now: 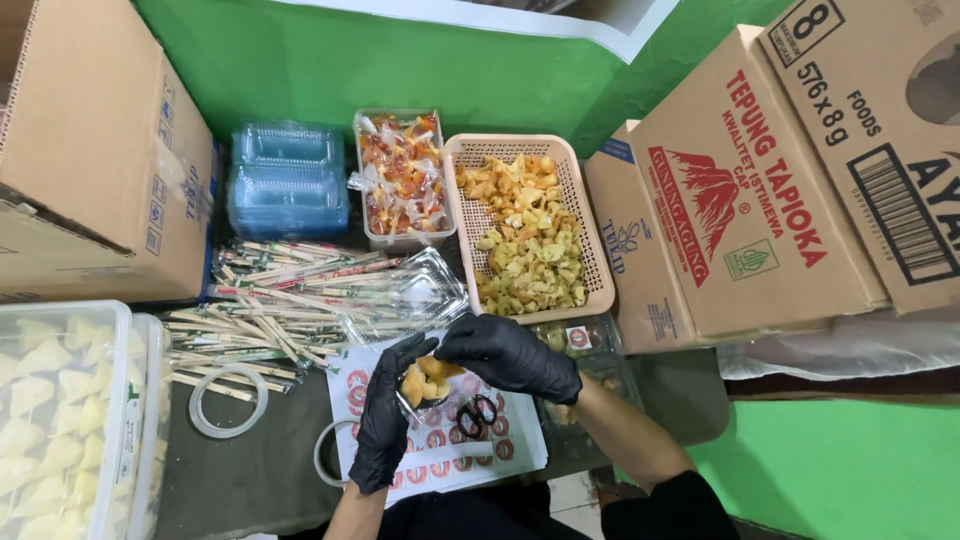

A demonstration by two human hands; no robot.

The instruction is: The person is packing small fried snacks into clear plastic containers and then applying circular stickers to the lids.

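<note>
Both my hands wear black gloves. My left hand point(385, 415) steadies a clear plastic clamshell box point(428, 385) filled with yellow fried snacks, its lid point(425, 290) tipped open behind it. My right hand point(510, 355) reaches over the box from the right, fingers curled down onto the snacks inside. The box sits on a white sheet of round red stickers point(440, 445). Small black scissors point(475, 412) lie on the sheet just under my right wrist.
A tan basket point(592, 272) holds fried snacks, beside a tub of wrapped sauce packets point(402, 180) and stacked clear boxes point(287, 180). Wrapped chopsticks point(270, 310) lie in a pile at left. Tape rolls point(228, 402), a bin of dumplings point(55, 410) and cardboard cartons point(750, 190) surround me.
</note>
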